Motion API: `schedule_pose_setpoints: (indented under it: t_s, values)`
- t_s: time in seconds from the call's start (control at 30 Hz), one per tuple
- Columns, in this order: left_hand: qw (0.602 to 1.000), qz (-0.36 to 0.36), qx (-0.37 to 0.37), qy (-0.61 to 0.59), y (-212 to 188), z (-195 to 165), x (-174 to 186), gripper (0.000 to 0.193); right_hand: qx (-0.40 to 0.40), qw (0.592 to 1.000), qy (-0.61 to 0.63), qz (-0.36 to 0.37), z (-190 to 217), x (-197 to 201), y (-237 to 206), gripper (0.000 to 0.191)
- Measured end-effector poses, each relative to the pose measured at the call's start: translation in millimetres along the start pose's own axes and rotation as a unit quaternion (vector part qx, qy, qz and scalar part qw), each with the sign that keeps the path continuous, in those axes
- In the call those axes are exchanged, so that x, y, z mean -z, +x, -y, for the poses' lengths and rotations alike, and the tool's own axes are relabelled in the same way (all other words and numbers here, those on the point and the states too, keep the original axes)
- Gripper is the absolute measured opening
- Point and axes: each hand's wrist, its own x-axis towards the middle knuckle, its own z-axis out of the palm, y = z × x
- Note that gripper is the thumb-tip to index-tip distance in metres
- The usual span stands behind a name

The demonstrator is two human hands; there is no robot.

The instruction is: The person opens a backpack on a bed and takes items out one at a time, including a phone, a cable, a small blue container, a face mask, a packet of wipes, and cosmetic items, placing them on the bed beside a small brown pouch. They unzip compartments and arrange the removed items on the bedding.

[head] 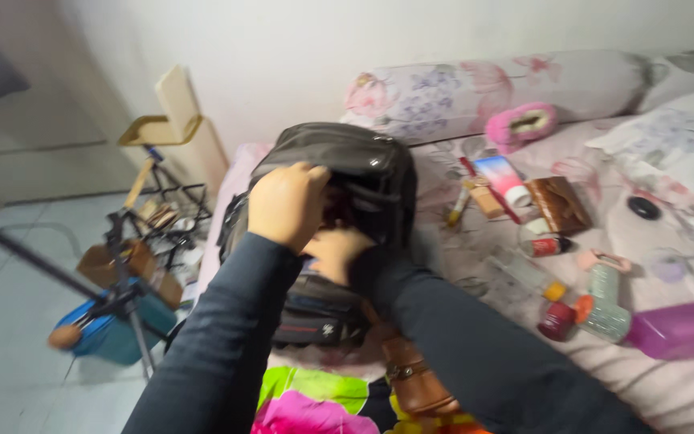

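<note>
At the bed's [668,386] left edge, my left hand [287,205] clenches the bag's [363,161] flap open; my right hand [337,255] delves inside, its grip hidden. I'm mid-rummage.

Long, dark sleeves — a charcoal knit, close-fitting — cover both arms to the wrist. The left hand [287,205] and right hand [337,253] are bare.

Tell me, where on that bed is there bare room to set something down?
Bare sheet lies in front of the purple bottle, and a narrow strip runs between the dark backpack and the scattered toiletries. Right of that strip it is crowded.
</note>
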Motion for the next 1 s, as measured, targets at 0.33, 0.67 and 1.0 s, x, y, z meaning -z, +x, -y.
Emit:
schedule_pose_setpoints:
  t_s: [0.33, 0.67, 1.0]
  values:
    - [1.000, -0.021, 0.002, -0.013, -17.9, 6.8, 14.4, 0.016, -0.274, 0.942, -0.192, 0.023, 39.3, -21.2, 28.5, 0.066]
    - [0.991, -0.077, 0.104, -0.022, -96.4, 10.9, -9.4, 0.022, -0.258, 0.959, -0.114, 0.025, 20.9, 13.0, 14.5, 0.050]
    - [0.994, 0.003, 0.108, -0.037, -151.7, -39.2, 1.5, 0.043, -0.007, 0.974, 0.183, 0.130, -39.2, 59.7, -114.0, 0.053]
